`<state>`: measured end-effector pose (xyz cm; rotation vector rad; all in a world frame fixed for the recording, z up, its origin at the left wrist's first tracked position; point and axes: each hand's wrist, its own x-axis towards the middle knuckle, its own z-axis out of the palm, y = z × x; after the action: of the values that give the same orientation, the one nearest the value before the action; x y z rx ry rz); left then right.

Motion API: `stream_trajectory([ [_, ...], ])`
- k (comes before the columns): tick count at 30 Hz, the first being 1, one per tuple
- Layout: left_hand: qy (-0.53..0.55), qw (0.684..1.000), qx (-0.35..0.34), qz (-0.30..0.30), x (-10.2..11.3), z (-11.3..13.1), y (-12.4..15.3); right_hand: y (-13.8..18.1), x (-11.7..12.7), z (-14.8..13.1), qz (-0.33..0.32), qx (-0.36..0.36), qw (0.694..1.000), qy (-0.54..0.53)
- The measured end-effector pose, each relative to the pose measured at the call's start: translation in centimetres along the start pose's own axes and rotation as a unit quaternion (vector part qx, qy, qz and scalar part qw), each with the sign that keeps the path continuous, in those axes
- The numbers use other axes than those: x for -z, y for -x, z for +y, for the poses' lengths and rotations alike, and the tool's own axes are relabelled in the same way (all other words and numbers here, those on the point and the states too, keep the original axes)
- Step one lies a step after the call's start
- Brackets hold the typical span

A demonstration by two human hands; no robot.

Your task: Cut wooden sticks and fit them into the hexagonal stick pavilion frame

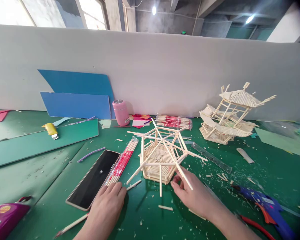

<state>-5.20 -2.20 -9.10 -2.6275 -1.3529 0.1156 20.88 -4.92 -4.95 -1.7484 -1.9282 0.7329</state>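
On green mat, half-curled right fingers touch the stick frame.

A finished stick pavilion stands far right on the green table, against the white partition. Two blue sheets lean on that partition at far left, with a pink flask just right of them, then red paper scraps and a wrapped pack of sticks. A yellow tube lies on a green mat at left, a purple strip nearer. A clear ruler lies right of centre. A blue glue gun and red-handled cutters sit near right, a magenta case near left
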Motion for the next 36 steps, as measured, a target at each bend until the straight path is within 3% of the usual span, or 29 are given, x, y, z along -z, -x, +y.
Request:
stream_trajectory([
  [4,0.035,0.999,0.000,0.008,0.4,0.0,-0.2,-1.2,3.2,3.9,-0.005,-0.037,0.991,0.125],
  [7,0.099,0.994,0.004,0.038,0.9,0.6,-0.7,-4.7,5.9,7.4,0.062,-0.071,0.976,0.197],
  [9,0.156,0.986,0.015,0.051,1.2,1.4,-1.5,-7.5,7.1,9.1,0.072,-0.079,0.965,0.238],
  [14,0.337,0.937,0.071,0.062,1.9,3.2,-4.0,-13.0,7.2,10.7,-0.003,-0.039,0.948,0.315],
  [20,0.373,0.920,0.096,0.078,2.3,3.9,-4.8,-15.5,6.8,11.1,-0.079,-0.021,0.926,0.368],
  [29,0.432,0.896,0.070,0.081,2.5,4.7,-4.5,-14.9,8.2,11.1,-0.075,-0.049,0.919,0.383],
  [36,0.439,0.896,0.049,0.057,3.3,5.6,-4.3,-9.5,11.7,11.0,0.084,-0.093,0.953,0.277],
])
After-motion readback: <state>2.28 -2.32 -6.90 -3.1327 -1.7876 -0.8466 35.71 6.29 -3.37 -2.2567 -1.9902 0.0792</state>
